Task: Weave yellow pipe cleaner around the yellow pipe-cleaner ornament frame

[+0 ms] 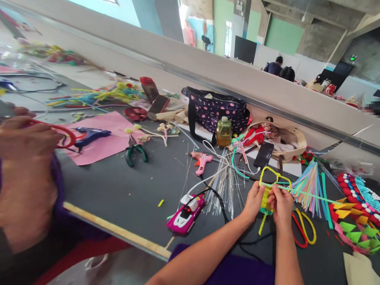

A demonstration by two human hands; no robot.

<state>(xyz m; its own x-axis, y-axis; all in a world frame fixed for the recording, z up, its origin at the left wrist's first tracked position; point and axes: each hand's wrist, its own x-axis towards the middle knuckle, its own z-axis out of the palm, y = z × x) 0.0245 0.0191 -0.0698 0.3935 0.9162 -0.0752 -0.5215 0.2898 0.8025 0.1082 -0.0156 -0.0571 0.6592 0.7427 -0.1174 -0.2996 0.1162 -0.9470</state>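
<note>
At the right of the head view, my left hand (254, 201) pinches a yellow pipe-cleaner piece (266, 198), which has a turquoise band low down and a yellow stem hanging below. My right hand (280, 202) is closed beside it, on the mint-green pipe cleaner (308, 194) that crosses the top of the yellow piece and stretches away to the right. Two yellow loops stand up above my fingers. Red and yellow scissors (303, 227) lie just right of my right hand. The fingertips hide part of the yellow piece.
A neighbour's hand (26, 146) holds red-handled scissors at the left. Nearby on the table (142, 190) lie pliers (135, 152), a pink glue gun (203, 162), a magenta power strip (185, 217), thin wires (225, 186), a phone (264, 154) and pastel pipe cleaners (311, 188). Cables run beside my left forearm.
</note>
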